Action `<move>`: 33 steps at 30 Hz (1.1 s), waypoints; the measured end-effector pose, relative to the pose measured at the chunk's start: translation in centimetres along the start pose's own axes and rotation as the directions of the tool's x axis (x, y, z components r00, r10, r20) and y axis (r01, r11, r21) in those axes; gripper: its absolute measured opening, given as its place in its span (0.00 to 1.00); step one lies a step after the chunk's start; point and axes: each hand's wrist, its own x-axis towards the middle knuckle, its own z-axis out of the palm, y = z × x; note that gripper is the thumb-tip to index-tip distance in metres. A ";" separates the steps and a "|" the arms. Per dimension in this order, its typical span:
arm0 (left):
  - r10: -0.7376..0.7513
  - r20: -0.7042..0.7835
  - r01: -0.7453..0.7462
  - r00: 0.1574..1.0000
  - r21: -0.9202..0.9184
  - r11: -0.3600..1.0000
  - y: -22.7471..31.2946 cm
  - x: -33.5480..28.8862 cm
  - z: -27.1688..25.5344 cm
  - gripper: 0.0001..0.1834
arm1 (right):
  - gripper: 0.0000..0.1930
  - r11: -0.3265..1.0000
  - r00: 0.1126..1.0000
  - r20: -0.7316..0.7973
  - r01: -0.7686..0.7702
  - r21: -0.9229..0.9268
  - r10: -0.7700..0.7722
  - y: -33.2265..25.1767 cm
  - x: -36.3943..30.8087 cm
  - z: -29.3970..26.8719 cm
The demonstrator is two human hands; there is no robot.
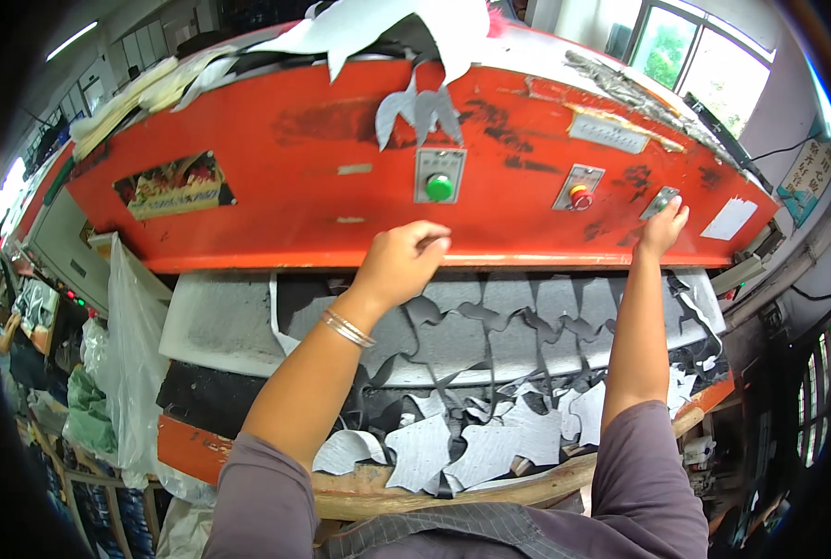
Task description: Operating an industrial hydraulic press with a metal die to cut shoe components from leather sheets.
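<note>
My left hand (401, 265), with bangles (347, 329) at its wrist, hovers before the lower red machine panel (313, 210). Its fingers are loosely curled, with nothing visible in them, below and left of a green push button (440, 187). Farther right, my right hand (662, 225) has its fingers curled at a small metal control plate (658, 202) and covers part of it; whatever the fingertips grip is hidden. A red knob (580, 197) sits between the hands on the panel. Under the panel lies a grey cut sheet (453, 322) with dark curling strips across it.
Irregular white offcuts (509, 445) lie along the near side, above a wooden rail (369, 503). Scraps (378, 33) drape over the machine's top. Clear plastic sheeting (134, 363) hangs at the left. A window (700, 61) is at the upper right.
</note>
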 end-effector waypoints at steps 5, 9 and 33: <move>-0.089 0.039 0.082 0.995 0.152 0.985 2.7 6.6 -0.8 0.19 | 0.47 0.951 0.991 0.074 -0.081 -0.298 0.108 0.1 2.1 3.2; 0.025 0.046 -0.035 0.999 0.253 0.967 2.3 4.2 -0.6 0.20 | 0.48 0.981 0.943 0.310 -0.068 -0.180 0.122 -1.6 1.3 0.3; -0.379 0.014 0.318 0.925 0.513 0.797 -0.4 -34.4 -4.5 0.11 | 0.23 0.894 0.093 0.891 0.105 0.436 -0.445 -21.4 -29.5 1.4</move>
